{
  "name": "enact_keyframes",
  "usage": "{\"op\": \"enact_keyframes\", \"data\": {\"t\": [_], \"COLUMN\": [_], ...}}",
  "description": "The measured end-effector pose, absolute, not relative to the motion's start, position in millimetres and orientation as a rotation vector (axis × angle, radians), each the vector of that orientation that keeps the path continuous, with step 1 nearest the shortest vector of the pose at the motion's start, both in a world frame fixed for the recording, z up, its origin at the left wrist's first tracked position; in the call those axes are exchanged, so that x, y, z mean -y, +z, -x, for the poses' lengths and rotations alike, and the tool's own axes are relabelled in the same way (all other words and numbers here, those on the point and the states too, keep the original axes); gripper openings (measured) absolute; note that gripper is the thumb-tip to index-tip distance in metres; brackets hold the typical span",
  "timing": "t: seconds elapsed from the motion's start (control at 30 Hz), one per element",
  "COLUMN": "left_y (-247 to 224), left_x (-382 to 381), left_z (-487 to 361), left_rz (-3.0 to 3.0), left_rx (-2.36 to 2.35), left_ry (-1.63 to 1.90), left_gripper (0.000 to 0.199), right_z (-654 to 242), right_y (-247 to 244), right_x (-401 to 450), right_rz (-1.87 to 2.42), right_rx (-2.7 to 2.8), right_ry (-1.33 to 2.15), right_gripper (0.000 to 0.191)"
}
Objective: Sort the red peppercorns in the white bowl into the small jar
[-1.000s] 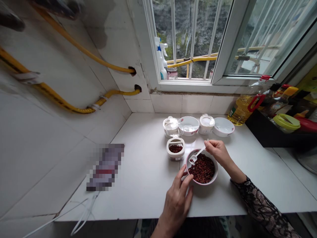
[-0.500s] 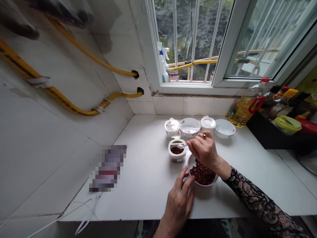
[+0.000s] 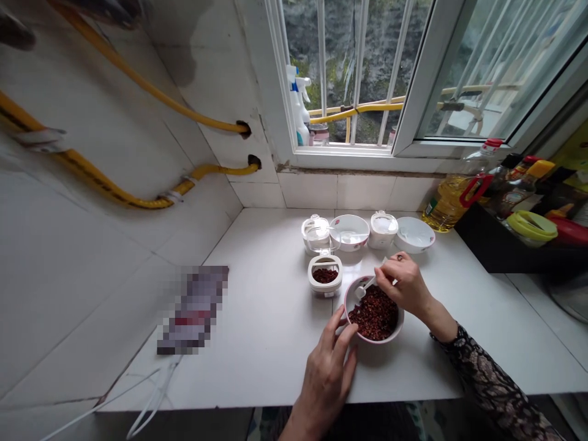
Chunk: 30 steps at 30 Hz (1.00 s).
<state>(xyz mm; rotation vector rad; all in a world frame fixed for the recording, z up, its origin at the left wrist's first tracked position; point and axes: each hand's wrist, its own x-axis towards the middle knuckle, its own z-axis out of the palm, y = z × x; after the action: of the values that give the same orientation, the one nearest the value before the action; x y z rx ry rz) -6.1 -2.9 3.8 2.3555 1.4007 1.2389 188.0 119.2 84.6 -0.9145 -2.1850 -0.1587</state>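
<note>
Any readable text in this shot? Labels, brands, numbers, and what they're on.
Nothing legible: labels on the yellow oil bottle, the sauce bottle and the spray bottle are too small to read; the packet on the counter is pixelated.

A glossy ceramic bowl (image 3: 400, 315) holds rough, dark red peppercorns (image 3: 373, 315) and a smooth white plastic spoon (image 3: 366, 285) on a smooth white tiled bench (image 3: 275, 343), beside a sheer black lace sleeve (image 3: 487, 380) and a clear plastic oil bottle (image 3: 448, 205).
</note>
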Motion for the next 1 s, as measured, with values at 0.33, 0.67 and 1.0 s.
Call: {"op": "enact_keyframes", "data": {"t": [0.33,0.67,1.0], "left_y": [5.0,5.0,4.4], "left_x": [2.5,2.6,2.8], "left_z": [5.5,6.1,5.9], "left_rz": [-2.35,-2.348,-2.343], "left_rx": [-1.404,-1.406,-1.406], "left_ry": [1.249,1.227,1.22], "left_gripper": [0.033,0.033,0.034], "right_z": [-180.1,-186.4,-187.1], "right_y": [67.7,71.1,70.1], "right_x": [-113.8,-115.5,-118.9], "right_rz": [1.019,1.259,1.257], "right_rx": [2.194,1.804,1.655], "right_ry": [0.234,0.771,0.906], "right_gripper": [0.042,0.047,0.048]}}
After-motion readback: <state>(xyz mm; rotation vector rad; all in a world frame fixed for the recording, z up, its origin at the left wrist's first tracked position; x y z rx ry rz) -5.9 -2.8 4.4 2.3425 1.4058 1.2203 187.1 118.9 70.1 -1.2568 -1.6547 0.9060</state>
